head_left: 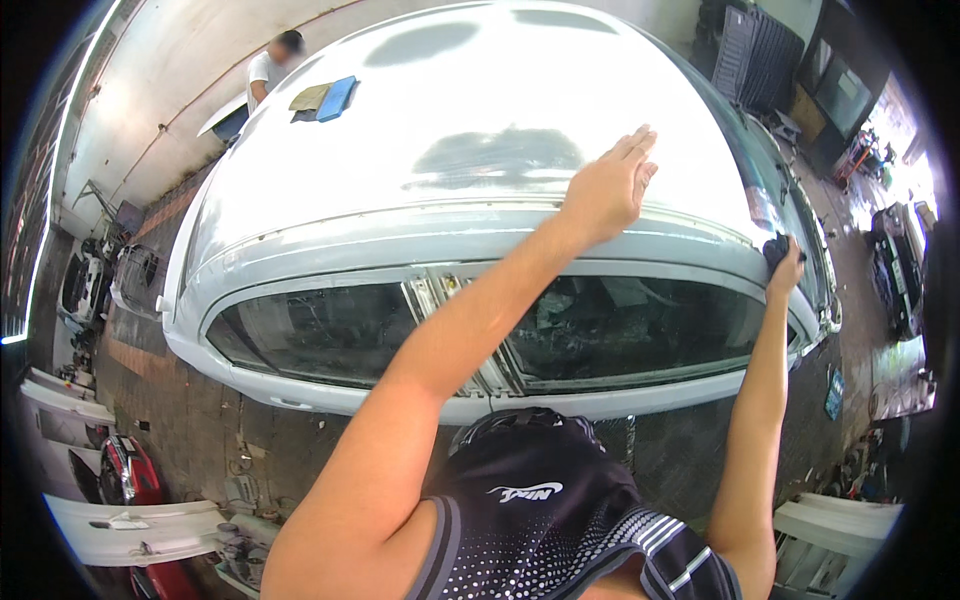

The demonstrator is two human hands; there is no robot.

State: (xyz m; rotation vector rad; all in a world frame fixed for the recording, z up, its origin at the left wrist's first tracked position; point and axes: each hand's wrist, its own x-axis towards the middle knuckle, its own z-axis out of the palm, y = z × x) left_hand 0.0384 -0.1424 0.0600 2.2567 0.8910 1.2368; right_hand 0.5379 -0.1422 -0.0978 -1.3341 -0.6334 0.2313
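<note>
I am pressing my left hand [608, 185] flat and open on the car roof [450, 130]; my right hand [786, 258] is gripping what seems a soft, dark rag [775, 246], bunched easily, at the roof's edge.

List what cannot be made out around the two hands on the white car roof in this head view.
- Dark cloth: mostly balled inside the right hand; its shape and size are hidden by the fingers.
- Left hand: lies flat on the white car roof; its palm is hidden.
- Blue and tan pads on the roof's far side: too small to identify.
- Car interior: hidden by dark, reflective side windows.
</note>
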